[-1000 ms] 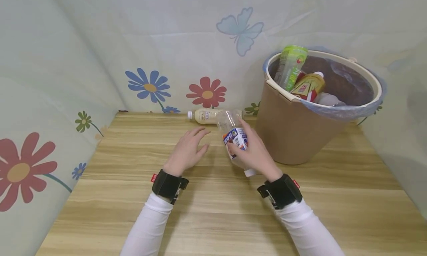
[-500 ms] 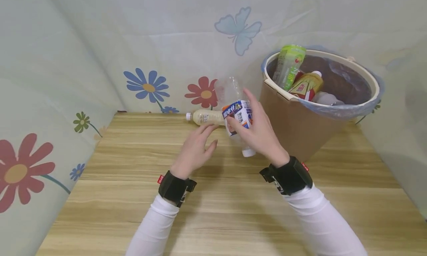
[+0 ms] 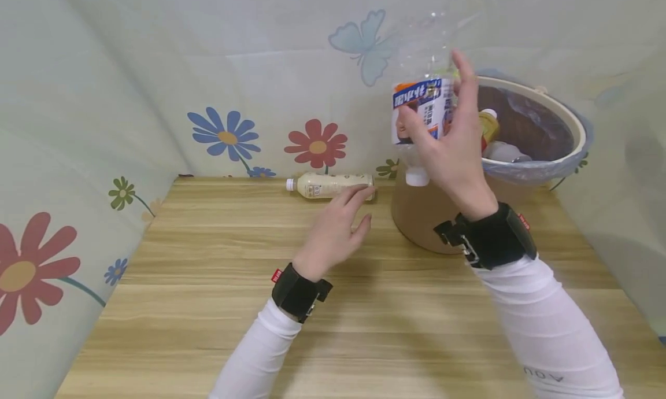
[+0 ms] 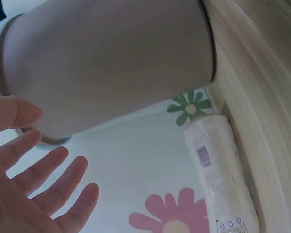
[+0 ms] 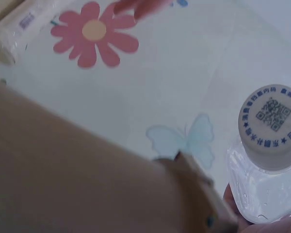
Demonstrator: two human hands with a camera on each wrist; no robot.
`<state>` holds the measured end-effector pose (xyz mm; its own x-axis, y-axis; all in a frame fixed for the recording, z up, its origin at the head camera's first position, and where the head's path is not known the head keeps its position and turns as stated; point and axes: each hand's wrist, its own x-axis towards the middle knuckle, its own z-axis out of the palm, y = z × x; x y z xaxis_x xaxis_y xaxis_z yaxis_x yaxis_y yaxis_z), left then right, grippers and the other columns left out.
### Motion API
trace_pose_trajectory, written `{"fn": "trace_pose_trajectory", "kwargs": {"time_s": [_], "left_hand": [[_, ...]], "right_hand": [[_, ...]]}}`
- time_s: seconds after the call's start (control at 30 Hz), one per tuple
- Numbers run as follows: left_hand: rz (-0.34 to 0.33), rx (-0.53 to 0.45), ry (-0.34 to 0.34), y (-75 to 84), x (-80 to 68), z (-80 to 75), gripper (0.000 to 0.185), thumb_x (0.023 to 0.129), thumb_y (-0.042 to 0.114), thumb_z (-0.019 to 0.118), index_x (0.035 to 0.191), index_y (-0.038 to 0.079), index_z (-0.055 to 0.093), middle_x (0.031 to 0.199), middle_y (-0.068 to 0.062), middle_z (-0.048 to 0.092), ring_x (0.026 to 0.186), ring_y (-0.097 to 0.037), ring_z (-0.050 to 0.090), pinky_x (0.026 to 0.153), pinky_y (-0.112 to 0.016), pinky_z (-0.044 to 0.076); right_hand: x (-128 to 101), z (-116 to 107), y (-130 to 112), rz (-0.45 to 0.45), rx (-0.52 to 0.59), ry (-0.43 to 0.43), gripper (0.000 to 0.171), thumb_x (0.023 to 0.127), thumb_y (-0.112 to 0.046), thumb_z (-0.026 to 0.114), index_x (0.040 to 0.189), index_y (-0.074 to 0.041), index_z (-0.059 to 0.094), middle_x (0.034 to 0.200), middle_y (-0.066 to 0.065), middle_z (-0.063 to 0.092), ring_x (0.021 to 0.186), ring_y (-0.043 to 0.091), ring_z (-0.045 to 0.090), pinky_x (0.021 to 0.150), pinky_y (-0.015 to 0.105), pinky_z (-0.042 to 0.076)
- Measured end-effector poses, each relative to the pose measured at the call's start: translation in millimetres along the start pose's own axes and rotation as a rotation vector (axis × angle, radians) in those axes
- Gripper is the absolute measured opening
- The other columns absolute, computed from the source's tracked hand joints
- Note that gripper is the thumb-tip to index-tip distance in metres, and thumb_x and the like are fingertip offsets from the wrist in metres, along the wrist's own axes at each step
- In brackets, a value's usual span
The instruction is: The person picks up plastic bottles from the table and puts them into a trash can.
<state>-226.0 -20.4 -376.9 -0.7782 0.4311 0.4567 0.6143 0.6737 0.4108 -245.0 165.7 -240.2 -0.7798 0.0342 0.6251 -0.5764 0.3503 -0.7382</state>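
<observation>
Flower-and-butterfly printed fabric (image 3: 156, 69) walls in a light wooden table (image 3: 364, 329), seen from a head-worn camera. Largest on the tabletop is a brown plastic bin (image 3: 432, 214) with a cream rim and a bluish liner, standing at about two o'clock from the table's centre, close against the backdrop. Inside it, at the left of the opening, a yellow-labelled bottle (image 3: 489, 127) and a pale clear bottle (image 3: 502, 151) lie partly hidden behind the raised hand.

Both arms wear white sleeves with black wrist straps. The right hand (image 3: 450, 150) is raised before the bin's left rim at roughly one o'clock, fingers and thumb wrapped round a clear empty plastic bottle (image 3: 424, 92) with a blue-and-white label. That bottle is held upside down, its white cap (image 3: 416, 178) pointing downward and its base toward twelve o'clock; the right wrist view shows the cap (image 5: 270, 128) printed with a QR code.

The left hand (image 3: 338, 231) hovers low over the table near its centre, fingers relaxed and spread, grasping nothing; the left wrist view shows the same loose fingers (image 4: 48, 184) beside the bin's wall (image 4: 111, 63). Just beyond its fingertips, at twelve o'clock, a cream-coloured drink bottle (image 3: 328, 185) lies on its side along the table's far edge, white cap toward nine o'clock, its base end close to the bin.
</observation>
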Motion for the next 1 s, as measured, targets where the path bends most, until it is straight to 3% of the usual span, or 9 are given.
{"fn": "trace_pose_trajectory", "kwargs": {"time_s": [0.07, 0.3, 0.33, 0.47, 0.57, 0.73, 0.87, 1.0], "left_hand": [[0.019, 0.003, -0.002, 4.5, 2.1, 2.6, 0.051, 0.099, 0.017, 0.060, 0.148, 0.011, 0.048, 0.148, -0.008, 0.053, 0.136, -0.023, 0.054, 0.112, -0.038, 0.049], [0.059, -0.018, 0.007, 10.8, 3.0, 11.4, 0.050, 0.098, 0.015, 0.061, 0.147, 0.010, 0.050, 0.147, -0.010, 0.055, 0.136, -0.025, 0.055, 0.113, -0.040, 0.048], [0.060, -0.021, 0.006, 11.0, 2.6, 12.6, 0.051, 0.098, 0.015, 0.061, 0.146, 0.010, 0.050, 0.146, -0.010, 0.055, 0.135, -0.025, 0.055, 0.113, -0.040, 0.048], [0.057, -0.033, 0.001, 11.2, 1.2, 17.8, 0.051, 0.097, 0.015, 0.062, 0.146, 0.011, 0.050, 0.145, -0.010, 0.056, 0.132, -0.026, 0.057, 0.112, -0.041, 0.049], [0.048, -0.034, -0.004, 10.2, -0.2, 20.3, 0.052, 0.097, 0.016, 0.063, 0.147, 0.013, 0.050, 0.145, -0.009, 0.056, 0.130, -0.025, 0.058, 0.110, -0.042, 0.050], [0.050, -0.032, 0.006, 7.9, -2.1, 21.9, 0.051, 0.097, 0.015, 0.064, 0.146, 0.013, 0.051, 0.145, -0.009, 0.056, 0.130, -0.025, 0.058, 0.109, -0.042, 0.051], [0.052, -0.030, 0.007, 5.6, -3.7, 22.3, 0.051, 0.096, 0.015, 0.064, 0.146, 0.012, 0.051, 0.145, -0.009, 0.056, 0.133, -0.025, 0.057, 0.111, -0.043, 0.050], [0.035, -0.030, -0.005, 3.1, -5.0, 21.7, 0.052, 0.097, 0.015, 0.063, 0.147, 0.013, 0.049, 0.147, -0.010, 0.054, 0.135, -0.025, 0.055, 0.112, -0.043, 0.048]], "right_hand": [[7.8, -10.1, -0.8, -0.004, 0.028, 0.054, 0.084, 0.090, -0.020, 0.070, 0.159, -0.022, 0.022, 0.119, -0.003, 0.047, 0.087, 0.009, 0.064, 0.067, 0.017, 0.057], [28.5, -44.9, -1.0, 0.009, 0.284, 0.228, 0.084, 0.086, -0.010, 0.068, 0.156, -0.021, 0.022, 0.119, 0.002, 0.046, 0.098, 0.018, 0.065, 0.078, 0.024, 0.058], [30.3, -49.6, -0.3, -0.001, 0.268, 0.256, 0.084, 0.086, -0.010, 0.067, 0.156, -0.020, 0.022, 0.117, 0.001, 0.046, 0.099, 0.019, 0.065, 0.079, 0.025, 0.058], [35.6, -66.6, 8.9, -0.028, 0.083, 0.345, 0.086, 0.086, -0.013, 0.067, 0.157, -0.018, 0.019, 0.118, -0.004, 0.045, 0.098, 0.015, 0.061, 0.080, 0.023, 0.054], [37.4, -75.9, 18.2, -0.029, -0.116, 0.378, 0.086, 0.085, -0.015, 0.065, 0.157, -0.015, 0.018, 0.135, -0.008, 0.042, 0.107, 0.008, 0.052, 0.085, 0.020, 0.047], [36.8, -86.4, 31.2, 0.004, -0.319, 0.384, 0.085, 0.082, -0.010, 0.056, 0.158, -0.015, 0.017, 0.157, -0.008, 0.024, 0.126, 0.000, 0.030, 0.103, 0.021, 0.033], [37.9, -93.0, 34.9, 0.103, -0.438, 0.387, 0.086, 0.082, -0.011, 0.055, 0.158, -0.023, 0.016, 0.156, -0.007, 0.023, 0.136, -0.002, 0.024, 0.113, 0.017, 0.026], [38.1, -97.9, 37.2, 0.177, -0.573, 0.411, 0.076, 0.083, -0.017, 0.057, 0.153, -0.028, 0.027, 0.150, -0.005, 0.026, 0.139, 0.007, 0.022, 0.118, 0.021, 0.023]]}}
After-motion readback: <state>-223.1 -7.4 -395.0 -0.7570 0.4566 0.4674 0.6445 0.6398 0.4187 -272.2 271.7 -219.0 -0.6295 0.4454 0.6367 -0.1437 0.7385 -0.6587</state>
